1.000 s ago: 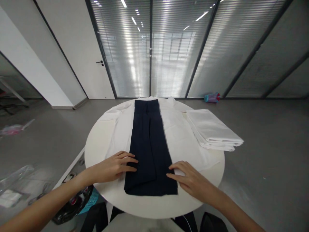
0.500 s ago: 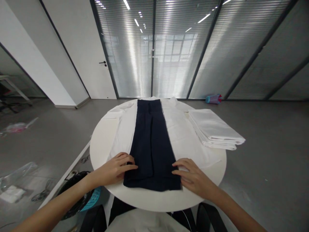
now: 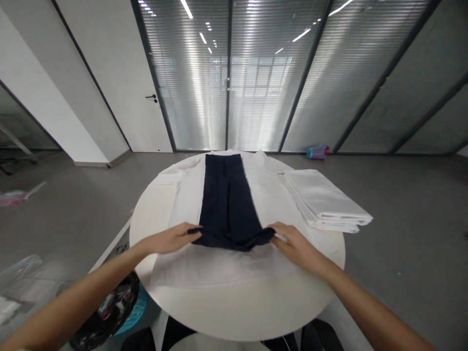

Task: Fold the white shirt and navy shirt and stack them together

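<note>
Dark navy shorts, with a drawstring at the far waistband, lie on a spread white shirt. The near hem of the shorts is lifted off the shirt and sags in the middle. My left hand pinches the left corner of that hem. At the right corner, my right hand is closed on the same hem. The shirt's near part shows below the raised hem, flat on the round white table.
A stack of folded white cloth sits at the table's right edge. On the floor at lower left stands a blue basket with a black liner and rubbish. A blue and red basket lies by the glass wall.
Both hands have taken hold of the shorts' near hem and raised it up and away from me. More of the white shirt beneath is uncovered. The view has shifted slightly.
</note>
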`<state>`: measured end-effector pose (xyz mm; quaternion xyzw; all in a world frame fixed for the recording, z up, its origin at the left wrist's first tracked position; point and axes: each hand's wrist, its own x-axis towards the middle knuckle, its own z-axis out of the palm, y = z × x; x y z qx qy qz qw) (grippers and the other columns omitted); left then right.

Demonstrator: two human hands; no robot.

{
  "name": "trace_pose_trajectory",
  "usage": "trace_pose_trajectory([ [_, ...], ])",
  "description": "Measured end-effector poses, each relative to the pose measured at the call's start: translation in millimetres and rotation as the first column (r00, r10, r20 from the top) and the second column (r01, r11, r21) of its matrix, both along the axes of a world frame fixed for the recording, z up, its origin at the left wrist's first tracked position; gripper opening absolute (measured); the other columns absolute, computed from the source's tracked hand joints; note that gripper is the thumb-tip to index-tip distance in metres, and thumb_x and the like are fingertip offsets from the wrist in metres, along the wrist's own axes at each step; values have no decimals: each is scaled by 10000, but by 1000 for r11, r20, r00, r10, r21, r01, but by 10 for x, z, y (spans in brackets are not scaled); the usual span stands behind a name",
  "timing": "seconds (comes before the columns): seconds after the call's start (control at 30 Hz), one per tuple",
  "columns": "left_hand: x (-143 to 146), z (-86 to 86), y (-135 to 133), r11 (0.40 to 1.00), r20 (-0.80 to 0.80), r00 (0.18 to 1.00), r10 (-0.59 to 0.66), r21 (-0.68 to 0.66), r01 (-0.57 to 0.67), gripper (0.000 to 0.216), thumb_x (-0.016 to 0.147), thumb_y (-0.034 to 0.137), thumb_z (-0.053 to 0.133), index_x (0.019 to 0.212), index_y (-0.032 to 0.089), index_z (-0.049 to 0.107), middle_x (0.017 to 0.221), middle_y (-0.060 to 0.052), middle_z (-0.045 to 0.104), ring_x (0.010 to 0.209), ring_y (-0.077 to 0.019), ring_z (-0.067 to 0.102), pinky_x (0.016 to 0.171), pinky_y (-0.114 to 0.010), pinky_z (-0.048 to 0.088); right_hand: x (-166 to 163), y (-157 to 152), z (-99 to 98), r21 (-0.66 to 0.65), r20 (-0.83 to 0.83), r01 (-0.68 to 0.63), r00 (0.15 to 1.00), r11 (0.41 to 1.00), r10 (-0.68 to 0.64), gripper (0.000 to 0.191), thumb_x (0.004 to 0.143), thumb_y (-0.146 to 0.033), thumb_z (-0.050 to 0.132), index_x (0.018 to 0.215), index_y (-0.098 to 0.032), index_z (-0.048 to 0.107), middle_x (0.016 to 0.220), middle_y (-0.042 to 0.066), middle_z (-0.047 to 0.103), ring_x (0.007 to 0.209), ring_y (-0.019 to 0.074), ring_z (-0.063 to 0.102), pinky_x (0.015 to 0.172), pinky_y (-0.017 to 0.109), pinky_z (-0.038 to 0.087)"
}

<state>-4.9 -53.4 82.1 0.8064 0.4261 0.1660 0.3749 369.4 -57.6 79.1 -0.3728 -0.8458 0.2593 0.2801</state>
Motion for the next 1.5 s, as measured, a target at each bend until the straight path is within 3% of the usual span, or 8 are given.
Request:
trace_pose_trajectory([
  [0.17, 151, -35, 964, 789, 204, 900, 385, -579, -206, 575, 850, 675, 622, 992, 125, 717, 930, -133, 756, 853, -268, 716, 719, -353, 587, -377, 929, -14, -248, -219, 181, 946, 952, -237, 379, 968, -452, 453, 936, -158, 690, 894, 62, 731, 921, 242, 656, 795, 339, 532],
  [0.4, 322, -283, 1420, 627, 165, 790, 590, -710, -320, 347, 839, 428, 756, 1026, 147, 679, 897, -90, 741, 785, -200, 712, 665, -280, 583, -425, 1482, -421, -357, 30, 465, 872, 810, -488, 285, 940, -330, 538, 924, -92, 695, 932, 133, 733, 853, 246, 682, 788, 344, 515],
  [0.5, 289, -278, 1374, 720, 107, 800, 590, -518, -462, 449, 885, 376, 699, 1275, 186, 581, 1002, -82, 713, 839, -217, 717, 729, -343, 605, -339, 1374, -424, -279, 92, 557, 826, 782, -556, 382, 947, -399, 560, 1187, -112, 634, 970, 126, 722, 850, 239, 687, 815, 366, 524],
  [0.6, 322, -230, 1237, 813, 87, 816, 571, 79, -577, 513, 884, 350, 678, 1357, 205, 541, 1261, -131, 617, 1102, -274, 667, 952, -422, 557, -402, 1185, -384, 2, 61, 538, 841, 843, -537, 461, 971, -425, 525, 1358, -175, 544, 1181, 145, 675, 1041, 261, 666, 928, 411, 509],
  [0.73, 525, -294, 1019, 791, -62, 969, 238, 592, -156, 482, 972, 441, 532, 1413, 247, 537, 1521, -99, 463, 1461, -296, 356, 1208, -473, 293, -683, 1022, -453, 271, 227, 192, 939, 943, -257, 544, 1018, -510, 406, 1477, -228, 478, 1542, 115, 445, 1436, 301, 380, 1157, 496, 327],
  [1.0, 639, -705, 1026, 895, -369, 916, 156, 445, 27, 658, 991, 610, 390, 1564, 291, 336, 1637, -42, 296, 1527, -304, 197, 1234, -522, 184, -420, 1341, -590, 315, 346, 293, 850, 903, -397, 404, 998, -304, 520, 1375, -183, 600, 1436, 129, 550, 1314, 295, 510, 1104, 442, 386],
  [1.3, 914, -381, 1422, 805, -224, 956, 189, 593, -20, 342, 935, 302, 601, 1265, 220, 638, 1317, -88, 642, 1225, -268, 591, 1043, -442, 462, -231, 1682, -441, 184, 397, 271, 859, 945, -323, 170, 950, -180, 568, 966, -189, 737, 1052, 104, 708, 991, 230, 655, 857, 298, 463],
  [1.5, 1483, -321, 1834, 864, -48, 999, 0, 503, 24, 241, 861, 192, 670, 1097, 177, 716, 1128, -79, 736, 1044, -220, 682, 955, -325, 506, -259, 1800, -456, 152, 122, 261, 952, 953, -280, 157, 932, -170, 500, 912, -183, 656, 958, 88, 693, 921, 212, 629, 841, 313, 469],
])
